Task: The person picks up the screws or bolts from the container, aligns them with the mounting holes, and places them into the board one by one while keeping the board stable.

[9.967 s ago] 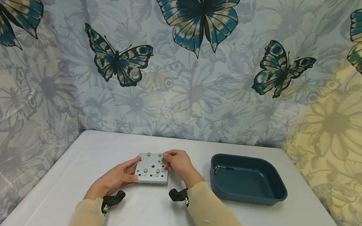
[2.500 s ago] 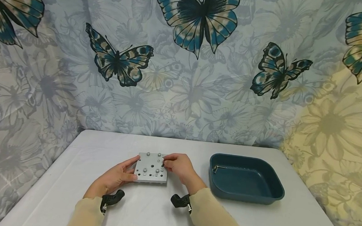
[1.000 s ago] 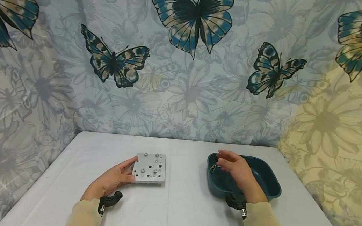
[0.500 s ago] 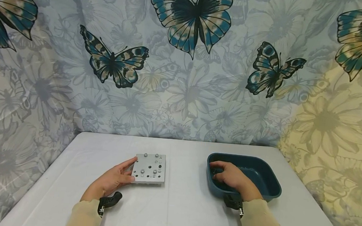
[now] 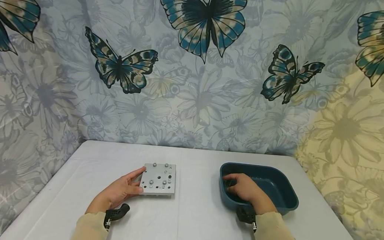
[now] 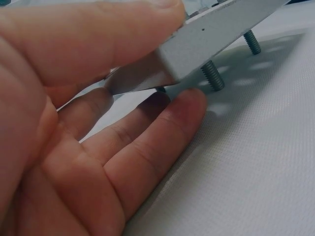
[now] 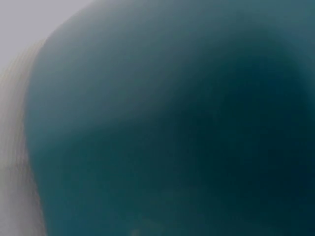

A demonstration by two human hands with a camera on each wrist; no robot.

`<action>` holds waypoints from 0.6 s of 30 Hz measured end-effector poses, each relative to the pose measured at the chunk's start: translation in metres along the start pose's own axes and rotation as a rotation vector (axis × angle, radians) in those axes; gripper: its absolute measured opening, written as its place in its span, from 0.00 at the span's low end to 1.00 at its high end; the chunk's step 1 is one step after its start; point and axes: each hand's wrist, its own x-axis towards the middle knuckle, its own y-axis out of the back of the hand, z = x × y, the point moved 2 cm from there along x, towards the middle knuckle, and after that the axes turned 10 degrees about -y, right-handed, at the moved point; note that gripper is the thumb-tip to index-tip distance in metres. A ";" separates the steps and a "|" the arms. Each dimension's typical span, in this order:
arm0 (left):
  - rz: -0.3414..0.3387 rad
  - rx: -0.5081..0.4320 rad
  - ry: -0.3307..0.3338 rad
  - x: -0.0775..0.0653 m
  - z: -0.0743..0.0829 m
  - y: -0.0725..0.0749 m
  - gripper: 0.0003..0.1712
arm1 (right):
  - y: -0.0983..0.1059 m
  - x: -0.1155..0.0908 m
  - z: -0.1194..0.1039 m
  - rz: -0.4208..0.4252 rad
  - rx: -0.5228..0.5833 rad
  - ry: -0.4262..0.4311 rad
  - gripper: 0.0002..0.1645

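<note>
Fingers (image 5: 136,173) of the left hand (image 5: 120,190) are pinched on the left edge of the metal plate (image 5: 158,180), which is positioned left on the desk (image 5: 188,224). Below the plate, threaded bolts (image 6: 212,76) are exposed. The right hand (image 5: 245,187) is inserted into the left part of the blue tray (image 5: 279,187), right on the desk; whether anything is pinched there cannot be told.

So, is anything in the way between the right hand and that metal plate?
Yes: the blue tub's wall facing the metal plate. The right hand is inside the tub, so it would probably have to lift over. Past that, nothing visible blocks the way.
</note>
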 end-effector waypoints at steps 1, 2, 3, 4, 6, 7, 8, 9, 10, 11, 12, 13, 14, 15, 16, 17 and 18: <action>-0.001 0.000 0.000 0.000 0.000 0.000 0.55 | 0.000 0.000 0.000 0.004 -0.016 0.004 0.25; -0.001 0.003 0.000 0.000 0.000 0.000 0.55 | 0.000 0.000 -0.001 0.009 -0.031 0.012 0.24; -0.001 0.007 0.000 0.000 0.000 0.000 0.54 | 0.000 0.000 -0.001 0.014 -0.047 0.017 0.23; 0.000 0.008 0.001 -0.001 0.000 0.000 0.54 | 0.000 0.000 -0.002 0.020 -0.064 0.019 0.22; 0.003 0.015 -0.001 -0.001 0.001 0.000 0.54 | -0.001 0.001 -0.003 0.025 -0.098 0.022 0.21; 0.004 0.017 -0.001 -0.001 0.001 0.000 0.54 | -0.001 0.001 -0.003 0.030 -0.120 0.024 0.20; 0.006 0.018 -0.001 -0.001 0.001 0.000 0.54 | -0.001 0.002 -0.004 0.034 -0.141 0.027 0.19; 0.008 0.017 -0.002 -0.001 0.001 0.000 0.54 | -0.002 0.002 -0.004 0.041 -0.163 0.026 0.18; 0.009 0.015 -0.003 -0.001 0.001 0.000 0.54 | -0.002 0.003 -0.005 0.047 -0.185 0.029 0.17; 0.009 0.016 -0.005 -0.001 0.001 0.001 0.54 | -0.003 0.003 -0.005 0.053 -0.202 0.028 0.16; 0.009 0.013 -0.003 -0.001 0.001 0.001 0.54 | -0.003 0.004 -0.005 0.058 -0.220 0.029 0.15; 0.008 0.014 -0.004 -0.001 0.001 0.001 0.54 | -0.003 0.003 -0.006 0.064 -0.237 0.031 0.14; 0.008 0.015 -0.004 -0.001 0.001 0.001 0.54 | -0.004 0.003 -0.007 0.068 -0.253 0.034 0.13; 0.007 0.016 -0.004 0.000 0.001 0.001 0.54 | -0.004 0.003 -0.007 0.072 -0.271 0.041 0.13; 0.007 0.018 -0.004 0.000 0.001 0.001 0.54 | -0.004 0.003 -0.008 0.078 -0.287 0.049 0.12; 0.007 0.020 -0.004 0.000 0.001 0.001 0.54 | -0.004 0.003 -0.008 0.084 -0.304 0.055 0.12; 0.007 0.019 -0.003 0.000 0.001 0.001 0.54 | -0.004 0.003 -0.009 0.087 -0.319 0.059 0.12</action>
